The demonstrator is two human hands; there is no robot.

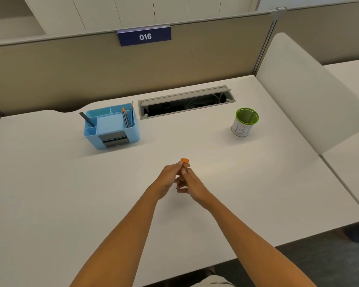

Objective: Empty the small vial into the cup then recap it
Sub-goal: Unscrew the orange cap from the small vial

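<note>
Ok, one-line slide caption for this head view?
Both hands, left and right, hold the orange-capped vial above the desk; cup stands far right, organizer far left.

Just one head cam, looking forward and steeply down over the near edge of the desk (50, 183) toward the back partition (71, 75), fairly close.

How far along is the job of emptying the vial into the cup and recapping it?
Nothing looks done yet. The vial is held between the left hand and the right hand over the desk, and its orange cap is on. In hand: apparently getting a grip on it. Left: uncap, carry it to the cup standing far off to the right, pour, recap.
</note>
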